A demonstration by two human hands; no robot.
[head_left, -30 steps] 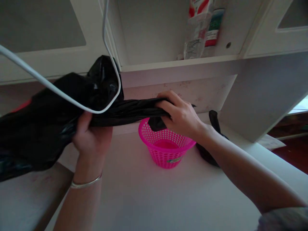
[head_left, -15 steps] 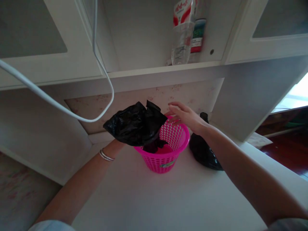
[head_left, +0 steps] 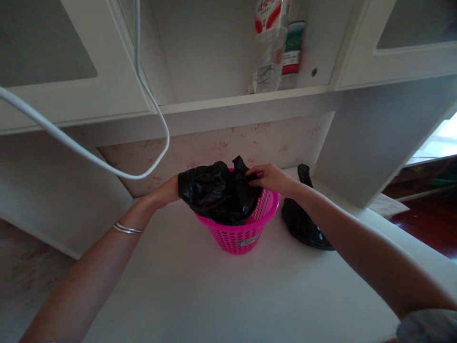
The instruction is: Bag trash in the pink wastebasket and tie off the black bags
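A crumpled black plastic bag [head_left: 217,193] lies across the mouth of a pink plastic basket [head_left: 237,236] with a holed wall and a small label. My right hand [head_left: 267,177] pinches the bag's edge between thumb and fingers, over the basket's far right rim. At the bag's left end is my left hand [head_left: 170,189]; the bag covers its fingers, so their grip is hidden. Two thin silver bangles circle that arm. Most of the basket's inside is hidden under the bag.
Another black bag [head_left: 303,224], filled and with its top upright, sits right of the basket on the white surface [head_left: 221,290]. Above is an open white cabinet shelf [head_left: 214,103] with a clear plastic bottle [head_left: 267,62] and a can [head_left: 293,47]. A white cable [head_left: 107,169] hangs at left.
The bag has moved right and down onto the basket's mouth. My right hand, apart from the bag before, has closed on its edge. My left hand has come out leftward from behind the bag.
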